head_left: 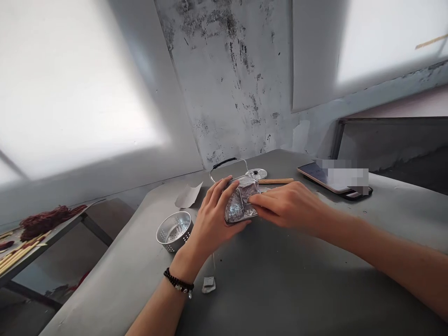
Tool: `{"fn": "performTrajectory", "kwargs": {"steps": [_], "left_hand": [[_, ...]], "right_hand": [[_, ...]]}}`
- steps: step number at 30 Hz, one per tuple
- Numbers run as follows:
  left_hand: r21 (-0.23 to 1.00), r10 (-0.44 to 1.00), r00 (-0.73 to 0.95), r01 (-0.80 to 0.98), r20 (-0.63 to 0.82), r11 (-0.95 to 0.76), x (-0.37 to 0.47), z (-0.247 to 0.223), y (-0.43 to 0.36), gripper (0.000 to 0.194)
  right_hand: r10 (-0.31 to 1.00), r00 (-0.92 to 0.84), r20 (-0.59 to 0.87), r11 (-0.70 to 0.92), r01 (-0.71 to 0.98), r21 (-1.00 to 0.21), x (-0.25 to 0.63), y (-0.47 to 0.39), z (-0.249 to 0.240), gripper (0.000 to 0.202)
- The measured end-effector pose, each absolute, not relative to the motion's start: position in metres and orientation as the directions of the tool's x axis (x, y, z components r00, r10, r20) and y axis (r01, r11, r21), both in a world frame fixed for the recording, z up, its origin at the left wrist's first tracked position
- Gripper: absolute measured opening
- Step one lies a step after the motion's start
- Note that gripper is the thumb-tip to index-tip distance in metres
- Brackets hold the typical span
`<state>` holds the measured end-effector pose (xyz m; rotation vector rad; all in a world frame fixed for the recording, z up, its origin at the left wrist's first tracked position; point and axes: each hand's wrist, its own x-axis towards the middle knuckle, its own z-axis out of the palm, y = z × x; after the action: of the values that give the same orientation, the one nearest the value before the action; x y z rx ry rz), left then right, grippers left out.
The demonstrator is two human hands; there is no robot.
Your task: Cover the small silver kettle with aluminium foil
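vessel (234, 210), silvery, sits cupped in the left hand (213, 218), probably for steadiness while the right hand (292, 206) pinches its side (strainer (180, 241) nearby).

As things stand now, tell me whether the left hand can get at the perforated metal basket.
Probably not yet: the left hand is holding the silvery object, though nothing visible blocks the basket nearby.
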<state>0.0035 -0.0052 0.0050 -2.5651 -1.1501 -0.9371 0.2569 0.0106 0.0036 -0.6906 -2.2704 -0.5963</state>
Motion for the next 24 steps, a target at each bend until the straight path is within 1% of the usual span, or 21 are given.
{"fn": "performTrajectory", "kwargs": {"steps": [3,5,8,11,13,16,18,19,21,24], "left_hand": [[0.089,0.613,0.502,0.725,0.609,-0.683,0.0035,0.0051,-0.0055,0.096],[0.086,0.613,0.509,0.723,0.604,-0.685,0.0036,0.0051,-0.0057,0.096],[0.099,0.617,0.504,0.721,0.604,-0.686,0.0034,0.0047,-0.0055,0.095],[0.102,0.621,0.495,0.727,0.607,-0.679,0.0028,0.0039,-0.0049,0.095],[0.098,0.621,0.498,0.727,0.605,-0.679,0.0026,0.0036,-0.0047,0.097],[0.095,0.615,0.506,0.721,0.605,-0.686,0.0024,0.0040,-0.0048,0.094],[0.097,0.612,0.500,0.721,0.612,-0.686,0.0021,0.0046,-0.0050,0.091],[0.098,0.612,0.498,0.722,0.615,-0.685,0.0019,0.0048,-0.0051,0.090],[0.098,0.613,0.497,0.723,0.614,-0.684,0.0015,0.0049,-0.0051,0.091],[0.092,0.612,0.508,0.719,0.606,-0.689,0.0020,0.0039,-0.0049,0.095]], "right_hand": [[0.331,-0.561,0.759,0.722,0.668,0.179,0.2562,0.0106,0.0036,0.026],[0.326,-0.587,0.741,0.726,0.657,0.201,0.2550,0.0106,0.0030,0.027],[0.299,-0.660,0.689,0.776,0.589,0.227,0.2544,0.0108,0.0021,0.028],[0.331,-0.606,0.724,0.762,0.623,0.174,0.2575,0.0125,0.0031,0.025],[0.338,-0.594,0.730,0.751,0.638,0.170,0.2592,0.0136,0.0039,0.026],[0.278,-0.684,0.675,0.814,0.540,0.213,0.2582,0.0127,0.0036,0.027],[0.248,-0.718,0.650,0.863,0.468,0.188,0.2571,0.0110,0.0036,0.027],[0.246,-0.709,0.661,0.875,0.455,0.162,0.2572,0.0103,0.0040,0.026],[0.270,-0.650,0.711,0.865,0.488,0.119,0.2594,0.0104,0.0054,0.024],[0.301,-0.550,0.779,0.790,0.601,0.120,0.2637,0.0135,0.0066,0.024]]}}
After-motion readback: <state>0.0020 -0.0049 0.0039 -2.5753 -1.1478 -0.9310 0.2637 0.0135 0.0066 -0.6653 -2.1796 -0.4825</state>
